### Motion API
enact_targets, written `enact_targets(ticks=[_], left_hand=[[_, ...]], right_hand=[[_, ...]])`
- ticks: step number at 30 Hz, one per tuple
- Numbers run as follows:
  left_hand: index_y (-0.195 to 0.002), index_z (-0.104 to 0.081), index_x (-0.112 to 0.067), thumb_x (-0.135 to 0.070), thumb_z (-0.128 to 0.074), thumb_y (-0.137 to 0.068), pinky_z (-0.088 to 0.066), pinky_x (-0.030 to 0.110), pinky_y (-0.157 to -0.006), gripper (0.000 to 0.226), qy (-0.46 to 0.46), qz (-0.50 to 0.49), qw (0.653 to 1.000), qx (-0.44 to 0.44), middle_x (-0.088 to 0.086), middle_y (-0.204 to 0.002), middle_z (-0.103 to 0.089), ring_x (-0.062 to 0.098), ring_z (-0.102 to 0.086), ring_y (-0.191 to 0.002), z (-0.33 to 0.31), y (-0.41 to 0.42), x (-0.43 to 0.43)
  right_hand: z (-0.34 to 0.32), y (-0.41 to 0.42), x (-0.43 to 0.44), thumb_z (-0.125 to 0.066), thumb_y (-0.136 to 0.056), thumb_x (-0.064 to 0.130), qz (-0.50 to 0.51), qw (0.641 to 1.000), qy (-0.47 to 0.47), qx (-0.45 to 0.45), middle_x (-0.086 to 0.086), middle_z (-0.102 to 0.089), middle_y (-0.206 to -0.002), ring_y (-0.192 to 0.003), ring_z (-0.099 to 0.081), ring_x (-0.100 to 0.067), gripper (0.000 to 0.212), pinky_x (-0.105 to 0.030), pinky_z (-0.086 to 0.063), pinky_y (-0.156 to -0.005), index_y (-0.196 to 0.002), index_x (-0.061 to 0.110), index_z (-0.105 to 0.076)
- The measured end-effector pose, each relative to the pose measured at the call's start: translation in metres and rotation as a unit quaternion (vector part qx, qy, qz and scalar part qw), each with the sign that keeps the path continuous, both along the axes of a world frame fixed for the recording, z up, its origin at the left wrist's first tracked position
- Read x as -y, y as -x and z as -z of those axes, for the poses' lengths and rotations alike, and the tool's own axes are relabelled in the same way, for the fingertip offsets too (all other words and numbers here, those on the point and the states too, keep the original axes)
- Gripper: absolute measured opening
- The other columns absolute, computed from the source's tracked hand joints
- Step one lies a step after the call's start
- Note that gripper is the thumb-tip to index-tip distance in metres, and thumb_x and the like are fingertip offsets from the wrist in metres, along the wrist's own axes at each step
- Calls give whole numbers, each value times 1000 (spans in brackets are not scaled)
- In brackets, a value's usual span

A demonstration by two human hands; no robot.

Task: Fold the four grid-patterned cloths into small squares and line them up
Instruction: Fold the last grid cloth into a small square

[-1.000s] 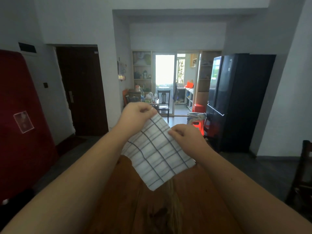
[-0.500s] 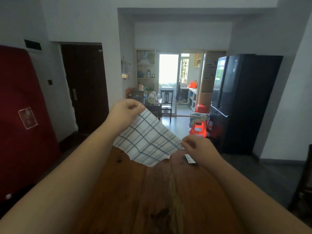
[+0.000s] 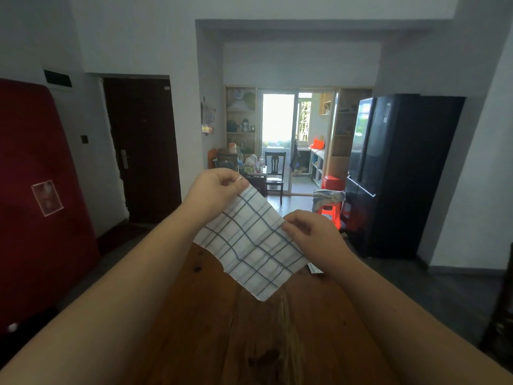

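A white cloth with a dark grid pattern [image 3: 249,245] hangs in the air above the far end of the wooden table [image 3: 249,337]. My left hand [image 3: 215,190] pinches its top corner, raised higher. My right hand [image 3: 312,232] pinches the cloth's right corner, lower down. The cloth droops between them with its bottom corner pointing down at the tabletop. A small piece of another grid cloth [image 3: 315,268] peeks out on the table below my right wrist, mostly hidden by my arm.
The table's far edge lies just beyond my hands. A red panel [image 3: 36,207] stands at the left, a dark door [image 3: 141,148] behind it, a black fridge [image 3: 394,173] at the right. Orange stools [image 3: 330,209] sit on the floor beyond.
Half a second ago the cloth was pulled out flatter with my right hand lower and further right; now my right hand has come up and inward, and the cloth hangs down longer.
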State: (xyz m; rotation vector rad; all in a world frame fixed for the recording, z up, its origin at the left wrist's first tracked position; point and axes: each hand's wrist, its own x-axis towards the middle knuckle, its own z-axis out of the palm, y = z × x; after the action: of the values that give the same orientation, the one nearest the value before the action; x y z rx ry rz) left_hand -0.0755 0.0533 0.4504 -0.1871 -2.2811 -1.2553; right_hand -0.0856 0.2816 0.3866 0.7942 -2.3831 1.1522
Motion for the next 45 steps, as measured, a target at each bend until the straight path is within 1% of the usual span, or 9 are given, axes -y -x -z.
enact_targets(ticks=[3, 6, 13, 18, 23, 28, 30, 35, 45], left_hand=[[-111, -73, -25, -33, -67, -96, -49, 22, -77, 18, 24, -23, 999, 8, -11, -101, -68, 6, -64, -96, 9, 5, -1], [-137, -54, -32, -38, -69, -93, -44, 23, -86, 47, 62, -69, 995, 36, -17, -120, -54, 5, -53, -109, 27, 3, -11], [-141, -55, -30, -52, -57, -97, -53, 27, -93, 49, 129, 44, 986, 92, -14, -128, -64, 3, -59, -112, 64, -33, -55], [-121, -68, -34, -41, -58, -99, -56, 43, -89, 25, 154, 67, 984, 55, -12, -101, -71, 6, -64, -95, 70, -34, -61], [-123, -70, -29, -35, -54, -103, -56, 35, -88, 26, 140, 51, 988, 31, -13, -99, -71, 1, -62, -92, 67, -32, -60], [-100, -73, -31, -29, -53, -104, -52, 29, -82, 21, 56, 63, 996, 28, -13, -87, -69, -3, -61, -86, 64, -31, -55], [-94, -73, -28, -29, -53, -103, -51, 27, -78, 22, 0, 81, 996, 28, -8, -88, -69, -1, -62, -85, 61, -32, -51], [-96, -74, -22, -25, -51, -104, -52, 14, -69, 24, -67, 121, 989, 46, -4, -93, -72, 5, -66, -85, 56, -35, -44], [-103, -76, -29, -33, -61, -99, -49, 9, -70, 16, -80, 86, 992, 51, -17, -95, -73, -3, -65, -94, 66, -28, -47]], right_hand=[[-2, -3, 1, -65, -94, 21, 2, 1000, 18, -7, 13, -69, -83, -83, -61, -1, 20, -7, -41, -69, -81, 37, -65], [-1, -6, 3, -66, -93, 20, 3, 1000, 28, -5, 9, -69, -83, -82, -63, -7, 18, -19, -47, -73, -81, 33, -67], [11, -8, 3, -64, -94, 19, 0, 999, 23, 28, 8, -70, -82, -80, -64, -9, 11, -26, -52, -74, -88, 25, -71], [7, -11, 1, -62, -95, 16, -8, 1000, 2, 11, 11, -72, -89, -86, -64, -4, 20, -17, -48, -77, -94, 33, -72], [7, -14, -4, -61, -97, 19, -6, 1000, -21, -2, 13, -72, -100, -93, -63, 0, 19, -14, -48, -80, -108, 28, -73], [5, -15, -9, -69, -89, 22, 59, 997, 13, -45, 12, -60, -105, -101, -53, -8, 15, -24, -45, -85, -101, 28, -62], [6, -15, -13, -67, -91, 24, 58, 998, 36, 2, 15, -61, -106, -103, -55, -5, 14, -25, -46, -88, -102, 30, -62], [5, -16, -18, -63, -96, 22, 33, 993, 84, 78, 8, -69, -89, -83, -61, -2, 10, -18, -45, -69, -91, 21, -72], [2, -16, -12, -67, -92, 24, 50, 996, 57, 54, 16, -69, -89, -88, -60, 1, 8, -18, -46, -74, -89, 30, -72]])
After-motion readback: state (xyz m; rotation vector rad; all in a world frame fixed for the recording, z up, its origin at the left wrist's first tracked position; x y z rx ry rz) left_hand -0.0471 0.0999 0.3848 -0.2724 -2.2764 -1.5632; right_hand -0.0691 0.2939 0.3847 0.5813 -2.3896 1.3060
